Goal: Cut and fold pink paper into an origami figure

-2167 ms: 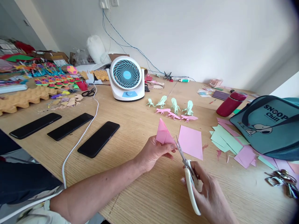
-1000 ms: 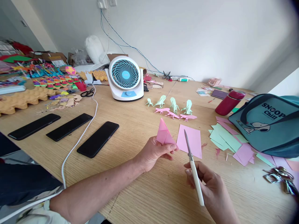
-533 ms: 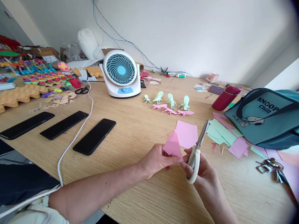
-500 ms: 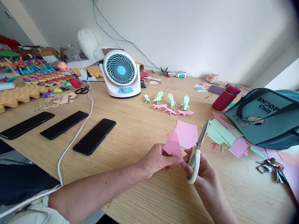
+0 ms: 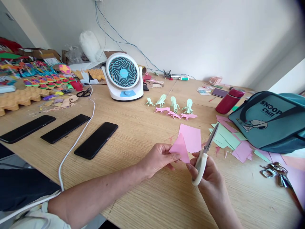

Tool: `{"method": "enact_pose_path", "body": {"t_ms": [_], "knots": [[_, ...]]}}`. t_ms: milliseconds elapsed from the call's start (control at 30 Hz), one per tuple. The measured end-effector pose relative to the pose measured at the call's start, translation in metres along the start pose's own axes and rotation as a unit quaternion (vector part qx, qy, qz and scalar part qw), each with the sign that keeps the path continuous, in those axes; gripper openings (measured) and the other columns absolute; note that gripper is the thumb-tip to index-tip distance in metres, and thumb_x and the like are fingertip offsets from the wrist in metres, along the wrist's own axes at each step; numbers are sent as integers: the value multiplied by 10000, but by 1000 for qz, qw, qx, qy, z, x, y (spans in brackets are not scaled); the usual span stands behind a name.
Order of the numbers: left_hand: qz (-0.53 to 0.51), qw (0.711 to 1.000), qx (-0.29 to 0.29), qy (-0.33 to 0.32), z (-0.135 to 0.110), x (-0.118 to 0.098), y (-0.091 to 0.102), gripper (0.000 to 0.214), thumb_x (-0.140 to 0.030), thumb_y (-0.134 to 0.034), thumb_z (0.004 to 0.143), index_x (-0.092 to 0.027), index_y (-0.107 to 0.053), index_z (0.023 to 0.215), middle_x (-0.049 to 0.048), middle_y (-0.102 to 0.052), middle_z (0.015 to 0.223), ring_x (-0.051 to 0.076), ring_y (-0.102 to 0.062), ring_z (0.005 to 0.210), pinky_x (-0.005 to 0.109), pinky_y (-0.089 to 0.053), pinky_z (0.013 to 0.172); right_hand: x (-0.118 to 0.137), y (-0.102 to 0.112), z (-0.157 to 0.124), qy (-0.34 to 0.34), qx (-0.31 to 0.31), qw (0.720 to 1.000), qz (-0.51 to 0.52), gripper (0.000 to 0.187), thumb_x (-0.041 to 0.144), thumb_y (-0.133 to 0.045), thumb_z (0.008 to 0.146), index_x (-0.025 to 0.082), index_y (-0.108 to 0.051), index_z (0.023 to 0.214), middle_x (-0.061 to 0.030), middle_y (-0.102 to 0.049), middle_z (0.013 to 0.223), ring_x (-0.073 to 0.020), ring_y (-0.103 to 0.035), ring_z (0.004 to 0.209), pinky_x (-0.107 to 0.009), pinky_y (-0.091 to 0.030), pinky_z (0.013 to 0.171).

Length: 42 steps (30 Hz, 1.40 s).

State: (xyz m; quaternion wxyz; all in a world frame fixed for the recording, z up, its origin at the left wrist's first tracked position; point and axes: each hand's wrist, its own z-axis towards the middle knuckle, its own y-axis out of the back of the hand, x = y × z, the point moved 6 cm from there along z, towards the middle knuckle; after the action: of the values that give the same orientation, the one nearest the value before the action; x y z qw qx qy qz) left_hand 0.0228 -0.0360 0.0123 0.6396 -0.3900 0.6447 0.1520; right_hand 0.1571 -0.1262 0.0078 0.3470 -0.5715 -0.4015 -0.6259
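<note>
Between thumb and fingers, my left hand (image 5: 160, 160) pinches a pink sheet of paper folded into a triangle (image 5: 180, 149). My right hand (image 5: 209, 175) is closed around the white handles of a pair of scissors (image 5: 201, 168), whose blades are together and point up and away. The right thumb and fingertips are at the lower corner of the folded paper; whether they grip it I cannot tell. Just behind it a flat pink square of paper (image 5: 192, 138) lies on the table. Farther back stand several green folded-paper insects (image 5: 174, 103) and pink ones (image 5: 172, 114).
Several black phones (image 5: 96, 140) lie to the left, by a white cable (image 5: 82, 127). A white and blue fan (image 5: 124, 76) stands behind. At the right are a red bottle (image 5: 230, 101), a teal bag (image 5: 271, 121), green paper pieces (image 5: 225, 136) and keys (image 5: 276, 171).
The folded paper has turned in my left hand and now shows as a flatter triangle. The scissors have tilted farther to the right and the fingers have shifted slightly.
</note>
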Motion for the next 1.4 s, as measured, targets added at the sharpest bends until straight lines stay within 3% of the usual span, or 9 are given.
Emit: {"method": "enact_pose_path", "body": {"t_ms": [200,367,600,800,1067,1400], "knots": [[28,999,-27,23,0,5,-2,331,-396,-823,673,-119,-715,819,40,-678,796,101,-557,674,189,-460,542,-5,-5,-1,-32,33,999,8,398,432,-734,791,262,-577,1115,-10,-611,879,-163,-522,746,-279,-441,667],[26,999,-5,43,-2,9,-7,373,-382,-849,636,-112,-696,843,30,-648,759,116,-548,687,211,-440,575,-7,-7,-1,-30,37,998,27,386,414,-738,782,260,-579,1099,-12,-602,866,-169,-524,743,-282,-455,665],[51,998,-24,-11,1,5,-5,359,-343,-848,636,-117,-646,828,-10,-594,730,105,-504,674,217,-370,617,-9,-6,0,-25,28,999,5,365,416,-739,773,247,-584,1056,-17,-608,844,-172,-526,722,-280,-460,640],[6,999,-31,-11,3,-1,0,429,-299,-888,572,-122,-650,881,12,-654,825,122,-571,758,235,-430,718,-6,-5,0,-22,12,1000,-12,333,411,-733,783,257,-583,1038,-5,-614,854,-164,-530,734,-267,-455,638],[-8,999,-43,30,10,-2,16,390,-341,-894,550,-114,-652,754,-15,-624,664,66,-506,589,206,-365,583,-2,-4,-1,-20,4,1000,-7,341,441,-742,759,257,-598,1007,-4,-614,849,-174,-546,734,-278,-461,643],[16,998,-68,4,10,-5,18,395,-473,-853,583,-137,-672,686,-21,-593,654,72,-465,591,210,-351,578,-5,-6,-2,4,12,997,-75,315,449,-697,776,252,-588,995,-19,-600,841,-209,-548,799,-319,-433,694]]}}
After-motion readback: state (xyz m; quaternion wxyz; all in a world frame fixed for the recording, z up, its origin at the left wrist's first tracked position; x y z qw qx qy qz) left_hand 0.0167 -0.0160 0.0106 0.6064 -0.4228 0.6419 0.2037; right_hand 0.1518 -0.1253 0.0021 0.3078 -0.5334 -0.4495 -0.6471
